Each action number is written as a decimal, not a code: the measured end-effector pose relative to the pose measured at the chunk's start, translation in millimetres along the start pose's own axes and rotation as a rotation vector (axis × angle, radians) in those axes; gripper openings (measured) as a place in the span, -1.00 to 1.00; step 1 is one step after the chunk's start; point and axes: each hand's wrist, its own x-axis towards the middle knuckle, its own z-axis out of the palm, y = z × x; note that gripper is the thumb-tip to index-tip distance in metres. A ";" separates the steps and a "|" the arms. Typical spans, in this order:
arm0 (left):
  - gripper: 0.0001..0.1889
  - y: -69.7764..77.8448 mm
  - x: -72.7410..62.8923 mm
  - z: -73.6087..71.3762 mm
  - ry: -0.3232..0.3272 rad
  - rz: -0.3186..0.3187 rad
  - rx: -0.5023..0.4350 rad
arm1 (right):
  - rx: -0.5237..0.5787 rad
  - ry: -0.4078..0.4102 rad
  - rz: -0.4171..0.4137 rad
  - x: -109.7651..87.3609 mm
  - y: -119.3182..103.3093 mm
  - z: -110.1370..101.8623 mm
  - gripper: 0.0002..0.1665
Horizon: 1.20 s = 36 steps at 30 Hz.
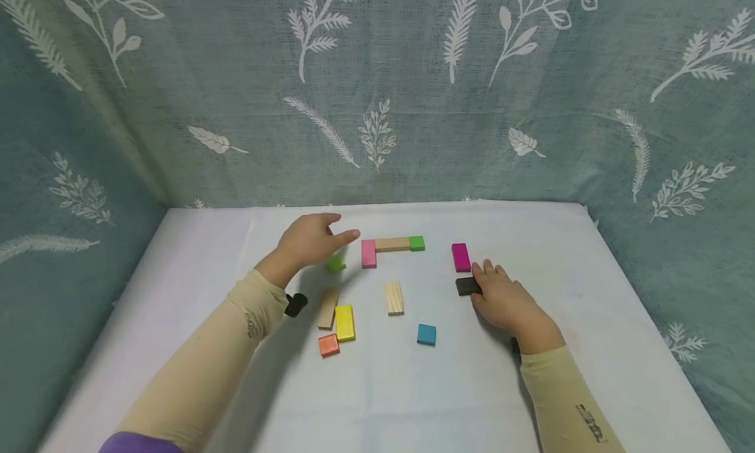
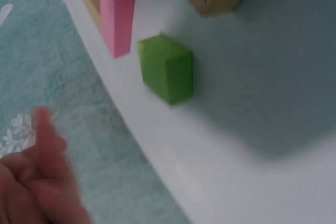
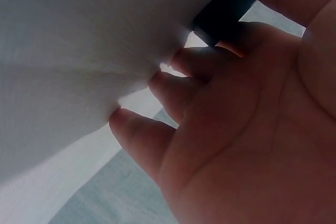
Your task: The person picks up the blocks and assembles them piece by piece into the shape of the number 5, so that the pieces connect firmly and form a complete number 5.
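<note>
My left hand (image 1: 309, 242) hovers over the table's back left, thumb and forefinger apart, holding nothing. Below it lies a light green block (image 1: 335, 263), also clear in the left wrist view (image 2: 167, 70). In the head view my right hand (image 1: 501, 297) is low over the table at the right. Its thumb and forefinger pinch a black block (image 1: 468, 286), while the other fingertips touch the cloth in the right wrist view. Just behind that block lies a magenta block (image 1: 461, 257). A pink block (image 1: 368, 254), a wooden block (image 1: 392, 244) and a green block (image 1: 417, 243) form a row.
Nearer the front left are a wooden block (image 1: 328, 309), a yellow block (image 1: 345, 322) and an orange block (image 1: 328, 345). Another wooden block (image 1: 394, 298) and a blue block (image 1: 426, 334) lie mid-table. A patterned green curtain (image 1: 413, 145) borders the white table (image 1: 377, 400).
</note>
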 end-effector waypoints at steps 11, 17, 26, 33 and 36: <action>-0.09 3.2 -4.6 6.0 -0.200 -0.040 0.140 | 0.019 -0.004 0.016 -9.3 10.9 2.3 -0.23; -0.12 -1.8 -20.5 21.9 -0.185 0.095 0.163 | 0.021 -0.005 0.012 -8.9 7.5 3.1 -0.24; -0.16 -12.5 -80.4 54.4 -0.067 0.292 0.186 | -0.006 0.017 -0.032 0.1 -1.7 -1.3 -0.20; -0.08 25.0 -76.3 67.5 -0.063 0.346 0.268 | 0.009 0.002 -0.016 2.5 3.4 -4.7 -0.18; -0.03 42.4 -60.8 71.1 -0.068 0.338 0.319 | 0.017 -0.007 -0.008 1.9 5.8 -3.5 -0.17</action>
